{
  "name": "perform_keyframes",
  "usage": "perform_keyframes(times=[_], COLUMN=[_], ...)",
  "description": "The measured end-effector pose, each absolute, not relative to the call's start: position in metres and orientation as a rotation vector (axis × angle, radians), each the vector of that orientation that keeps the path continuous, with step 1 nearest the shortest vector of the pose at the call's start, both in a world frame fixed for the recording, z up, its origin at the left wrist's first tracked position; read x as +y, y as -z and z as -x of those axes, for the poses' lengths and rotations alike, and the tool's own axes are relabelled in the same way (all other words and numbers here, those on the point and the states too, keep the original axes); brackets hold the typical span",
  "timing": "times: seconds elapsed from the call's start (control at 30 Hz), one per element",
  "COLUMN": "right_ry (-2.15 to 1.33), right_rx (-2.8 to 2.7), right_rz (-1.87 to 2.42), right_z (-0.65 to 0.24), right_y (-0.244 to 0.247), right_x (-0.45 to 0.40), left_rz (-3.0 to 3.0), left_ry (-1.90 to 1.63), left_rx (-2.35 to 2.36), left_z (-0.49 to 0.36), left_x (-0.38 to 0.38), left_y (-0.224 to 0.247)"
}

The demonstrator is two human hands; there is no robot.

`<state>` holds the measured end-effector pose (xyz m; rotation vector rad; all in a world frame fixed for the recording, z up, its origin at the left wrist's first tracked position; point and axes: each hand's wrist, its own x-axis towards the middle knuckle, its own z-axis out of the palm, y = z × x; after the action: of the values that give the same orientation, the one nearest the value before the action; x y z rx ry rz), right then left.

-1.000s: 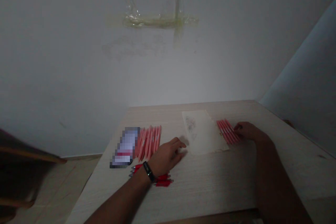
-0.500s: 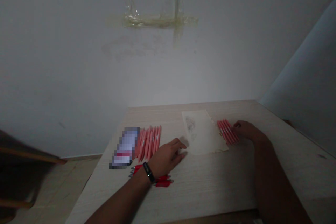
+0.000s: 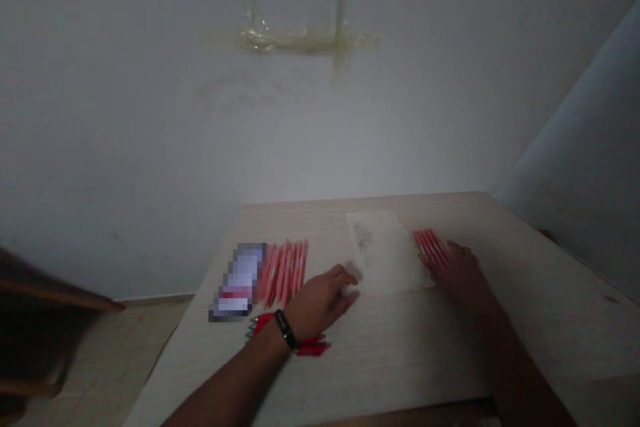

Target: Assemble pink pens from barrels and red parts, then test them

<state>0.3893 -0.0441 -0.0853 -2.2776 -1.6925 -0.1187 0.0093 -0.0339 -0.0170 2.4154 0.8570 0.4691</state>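
My right hand (image 3: 460, 273) covers the near ends of a row of pink pens (image 3: 430, 245) on the right of the table. Its thumb is at the row's left side and its fingers at the right side. My left hand (image 3: 327, 293) rests near the left edge of a white sheet of paper (image 3: 390, 253), thumb and fingers apart, holding nothing. A dark sketch-like mark shows on the sheet. Beneath my left wrist, which wears a black band (image 3: 285, 329), lie several red pens (image 3: 311, 348), partly hidden. A larger group of pink pens (image 3: 285, 270) lies left of that hand.
A phone with a blurred-out screen (image 3: 239, 280) lies beside the larger pink group, near the left edge of the wooden table (image 3: 390, 353). Behind the table stands a grey wall (image 3: 310, 147) with yellowed tape (image 3: 295, 43). Dark furniture (image 3: 45, 320) stands at the lower left.
My right hand has moved from the right side of the pink row toward me, and now spans its near ends. My left hand has stayed almost still.
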Motion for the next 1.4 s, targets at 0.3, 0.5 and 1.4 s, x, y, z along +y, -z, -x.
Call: perform_keyframes(times=[0.3,0.5,1.4], right_ry=[0.262,0.36,0.327], right_rx=[-1.549,-1.56,-1.549], right_rz=[2.358,2.362,2.399], right_z=[-0.366,-0.361,-0.37], right_y=[0.085,0.079,0.088], right_x=[-0.052,-0.055,-0.052], left_rz=[-2.565,-2.607,-2.655], left_ry=[-0.398,-0.303,-0.259], left_rx=[0.58,0.584,0.663], left_z=[-0.015,-0.015,-0.017], left_x=[-0.038,-0.039,-0.043], left_y=[0.021,0.027,0.021])
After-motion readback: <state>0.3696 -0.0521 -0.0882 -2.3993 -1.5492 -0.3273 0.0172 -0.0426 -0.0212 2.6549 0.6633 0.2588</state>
